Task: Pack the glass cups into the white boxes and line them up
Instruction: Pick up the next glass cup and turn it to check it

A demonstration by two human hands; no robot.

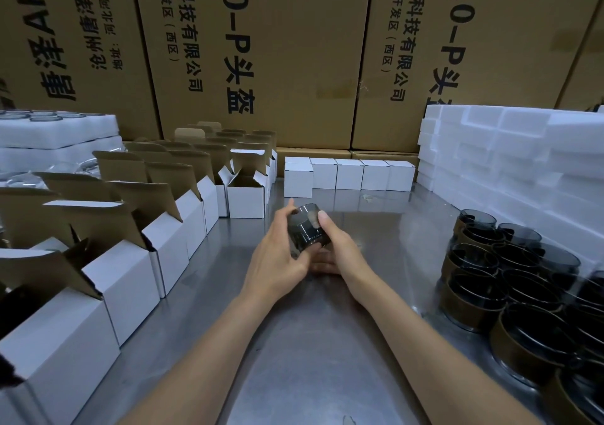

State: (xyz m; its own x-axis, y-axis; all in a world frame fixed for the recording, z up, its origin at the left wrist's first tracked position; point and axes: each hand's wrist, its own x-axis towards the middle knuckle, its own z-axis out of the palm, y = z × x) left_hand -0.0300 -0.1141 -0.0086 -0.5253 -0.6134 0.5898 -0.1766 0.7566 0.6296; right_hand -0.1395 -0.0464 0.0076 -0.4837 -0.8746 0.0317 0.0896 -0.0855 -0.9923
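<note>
Tall brown cartons [261, 52] printed with black lettering wall off the back of a steel worktable [313, 343], where a person packs smoked glassware. Left of the table's centre, open white boxes [137, 261] stand in rows running from the near edge to the cartons, their brown-lined flaps raised. Stacked white foam trays [510, 163] rise at the right rear of the table, and more foam [55, 133] holding clear glasses sits at the left rear. Near the right edge, in front of the foam trays, dark glass cups [510, 280] with brown sleeves stand packed together. Five closed white boxes [348, 173] form a line along the back of the table, touching side by side. At the table's centre, both hands hold one dark glass cup [305, 227], tilted, just above the surface: the left hand [277, 258] wraps its side and the right hand [340, 248] cradles it, thumb on the rim.
</note>
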